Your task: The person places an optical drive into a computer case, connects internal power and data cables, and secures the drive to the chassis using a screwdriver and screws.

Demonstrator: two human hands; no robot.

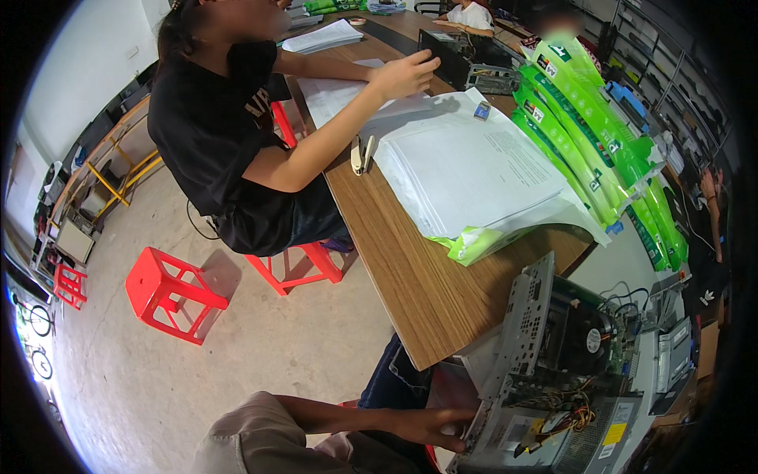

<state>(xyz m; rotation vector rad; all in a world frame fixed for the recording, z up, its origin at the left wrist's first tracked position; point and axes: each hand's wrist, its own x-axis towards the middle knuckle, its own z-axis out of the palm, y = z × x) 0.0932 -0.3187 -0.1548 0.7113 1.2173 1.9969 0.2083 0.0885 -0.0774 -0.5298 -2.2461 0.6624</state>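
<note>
My left hand (pixel 436 427) reaches in from the lower left and closes on the near edge of an opened desktop computer case (pixel 530 328). Some of its fingers are hidden behind the metal edge. The case's side panel is off, showing a black fan (pixel 588 338), a silver power supply (pixel 513 433) and a bundle of coloured cables (pixel 580 415). My right hand does not show.
A wooden table (pixel 410 292) bears a paper stack (pixel 474 174), a stapler (pixel 362 155) and green paper packs (pixel 576 134). Across it, a person in black (pixel 229 134) touches another opened computer (pixel 450 59). A red stool (pixel 170 292) stands on the floor at left.
</note>
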